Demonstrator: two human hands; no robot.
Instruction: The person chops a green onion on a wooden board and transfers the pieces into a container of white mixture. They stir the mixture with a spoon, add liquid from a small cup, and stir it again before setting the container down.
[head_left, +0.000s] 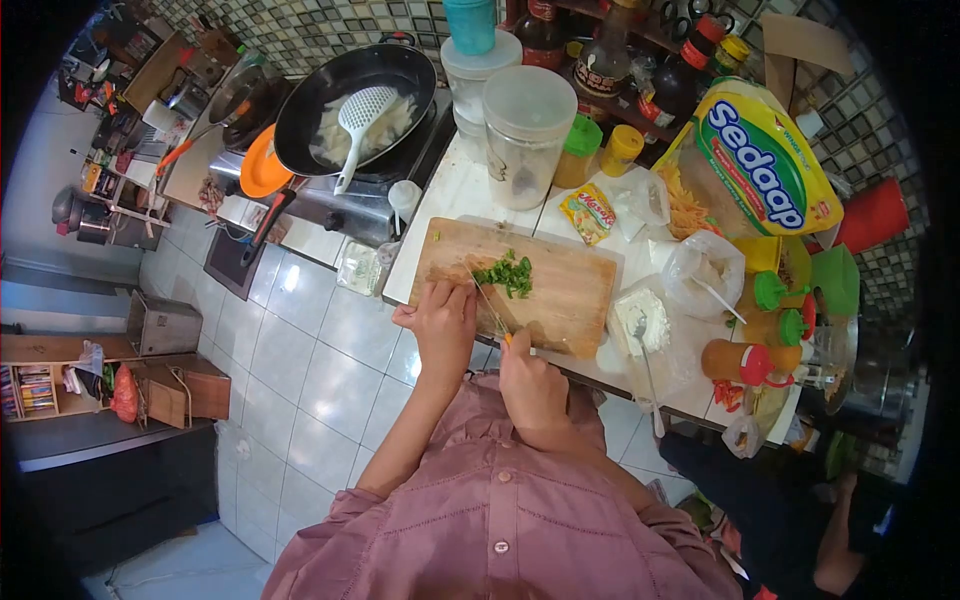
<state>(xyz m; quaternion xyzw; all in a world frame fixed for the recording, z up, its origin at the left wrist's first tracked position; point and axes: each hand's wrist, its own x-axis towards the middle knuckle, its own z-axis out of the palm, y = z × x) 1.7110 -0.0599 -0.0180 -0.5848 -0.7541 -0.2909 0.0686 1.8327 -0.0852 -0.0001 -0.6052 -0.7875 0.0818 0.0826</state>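
A wooden cutting board (pixel 570 290) lies on the white-tiled counter in front of me. Chopped green leaves (pixel 512 274) are heaped near its middle. In my right hand (pixel 532 380) is a knife (pixel 488 303) with an orange-yellow handle, its blade slanting up and left over the board beside the greens. My left hand (pixel 440 322) rests at the board's left part, fingers curled and pressed together close to the blade; whatever they hold is hidden beneath them.
A black wok (pixel 290 130) with pale pieces and a white slotted spatula (pixel 362 120) sits on the stove. Jars, a seasoning sachet (pixel 588 214), a bag of white powder with a spoon (pixel 645 330) and sauce bottles (pixel 735 362) surround the board. A person in dark clothing (pixel 740 510) is at lower right.
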